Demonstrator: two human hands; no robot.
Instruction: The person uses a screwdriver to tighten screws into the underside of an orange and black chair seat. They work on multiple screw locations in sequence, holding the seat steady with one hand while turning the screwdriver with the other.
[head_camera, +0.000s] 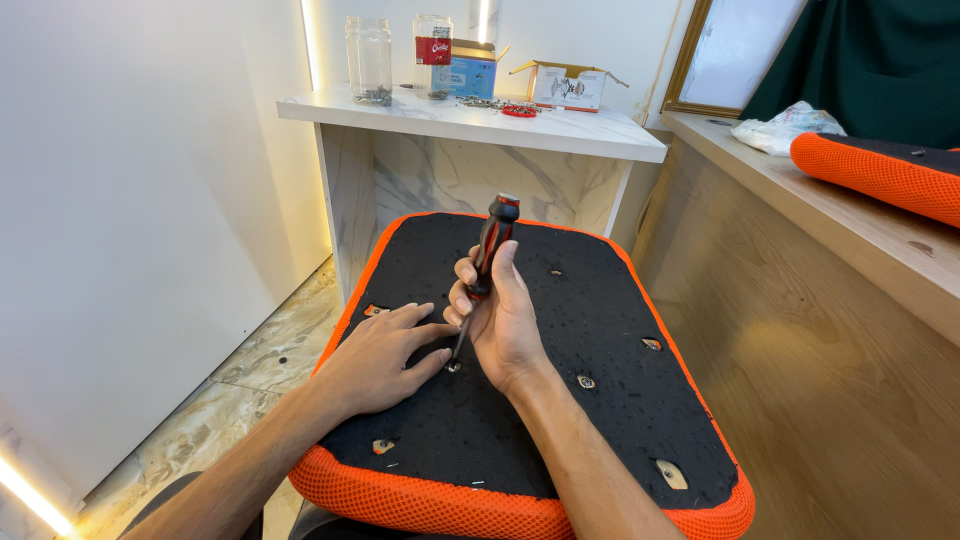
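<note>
Underneath it all, an orange mesh seat cushion (420, 500) lies upside down across the person's lap, so its black fabric underside (590, 330) and the mounting holes face up within reach. Flat on that fabric, the left hand (385, 350) rests open, fingers beside the work point to steady it. Wrapped closed around a red-and-black screwdriver (487, 258), the right hand (500, 315) holds it nearly upright, tip seated in a screw hole (453, 366) between both hands.

Left hand (385, 350) flat, fingers spread; right hand (497, 315) fisted upright.
</note>
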